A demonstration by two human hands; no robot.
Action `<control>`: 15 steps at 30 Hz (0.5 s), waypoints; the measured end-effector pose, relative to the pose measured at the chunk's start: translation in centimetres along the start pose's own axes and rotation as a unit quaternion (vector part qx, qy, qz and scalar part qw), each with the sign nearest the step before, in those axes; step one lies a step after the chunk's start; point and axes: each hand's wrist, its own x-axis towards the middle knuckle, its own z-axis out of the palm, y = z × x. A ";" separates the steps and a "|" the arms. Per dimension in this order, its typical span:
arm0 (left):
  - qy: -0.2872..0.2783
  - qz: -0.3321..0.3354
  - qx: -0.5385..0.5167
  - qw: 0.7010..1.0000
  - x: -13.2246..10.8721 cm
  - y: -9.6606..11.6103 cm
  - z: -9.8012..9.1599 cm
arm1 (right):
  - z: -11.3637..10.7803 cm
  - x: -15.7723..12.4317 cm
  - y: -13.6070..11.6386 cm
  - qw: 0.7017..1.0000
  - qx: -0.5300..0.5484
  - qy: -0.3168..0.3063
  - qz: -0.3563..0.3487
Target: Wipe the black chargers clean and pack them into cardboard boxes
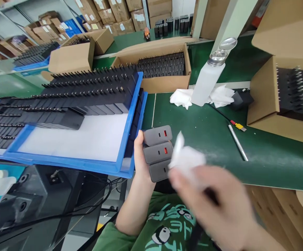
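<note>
My left hand (140, 157) grips a stack of three grey chargers (158, 153), port faces up, each with a red port. My right hand (214, 205), blurred by motion, is closed on a white wipe cloth (186, 158) that touches the right side of the stack. Both hands are over the front edge of the green table (258, 153), close to my green shirt.
A blue tray (130, 139) holds rows of black chargers on white foam at left. Cardboard boxes of black chargers stand behind (164, 82) and at right (266, 104). A white dispenser bottle (206, 82), crumpled white wipes (181, 97), a cable (236, 124) and a metal rod (237, 143) lie on the table.
</note>
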 end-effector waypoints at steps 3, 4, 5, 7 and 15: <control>0.003 -0.001 0.002 1.000 0.1 -0.1 -0.3 | 0.1 1.0 -0.3 0.995 -0.064 -0.026 -0.069; 0.004 -0.001 0.006 1.000 0.1 -0.1 -0.3 | -0.1 1.3 -0.1 0.991 -0.111 -0.026 -0.066; 0.006 0.000 0.007 1.000 0.1 -0.2 -0.3 | -0.3 1.6 0.0 0.987 -0.148 -0.016 -0.054; 0.016 0.001 0.006 1.000 0.1 -0.4 -0.3 | -0.7 1.9 -0.3 0.986 -0.159 0.015 -0.041; 0.013 0.009 0.001 1.000 0.0 -0.3 -0.3 | 0.2 0.7 2.9 0.970 -0.239 -0.029 -0.033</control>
